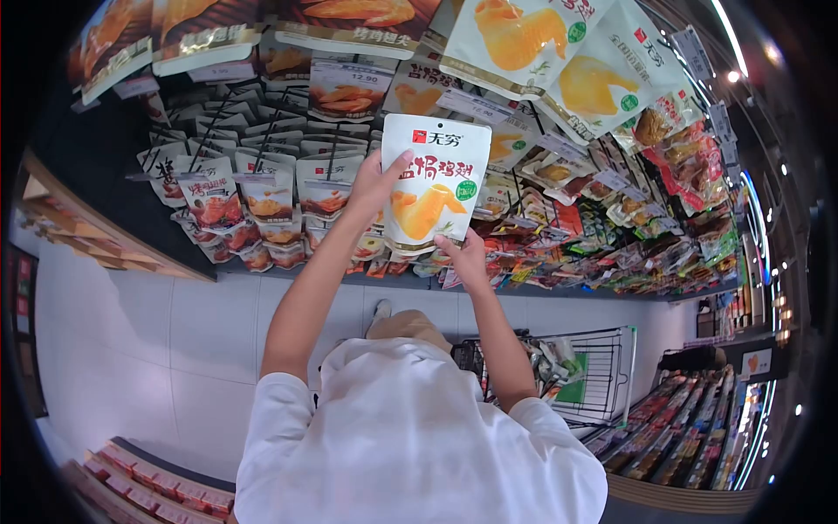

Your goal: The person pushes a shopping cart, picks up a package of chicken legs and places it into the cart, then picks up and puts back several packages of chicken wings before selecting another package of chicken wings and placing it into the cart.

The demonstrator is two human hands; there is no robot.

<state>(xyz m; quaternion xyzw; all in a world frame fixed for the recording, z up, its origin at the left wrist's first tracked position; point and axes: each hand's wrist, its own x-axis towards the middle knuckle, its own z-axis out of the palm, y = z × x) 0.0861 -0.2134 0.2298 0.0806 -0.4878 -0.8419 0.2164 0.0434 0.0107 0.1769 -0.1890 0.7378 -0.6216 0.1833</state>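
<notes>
A white pouch of chicken wings (428, 188) is held upright in front of the shelf rack, its printed front with red lettering and a yellow wing facing me. My left hand (377, 182) grips its left edge, thumb over the front. At the lower right corner, my right hand (465, 259) pinches the pouch with its thumb on the front. The fingers behind the pouch are hidden. Just beyond it hang more pouches, among them a large white wing pouch (515, 44) higher up and smaller roast-wing pouches (327, 185) to the left.
Hooks with packed snacks (567, 210) run along the rack to the right. A shopping cart (602, 375) holding some goods stands at my right side. Shelves with red boxes (157, 489) are at the lower left, and a display of packages (672, 428) is at the lower right.
</notes>
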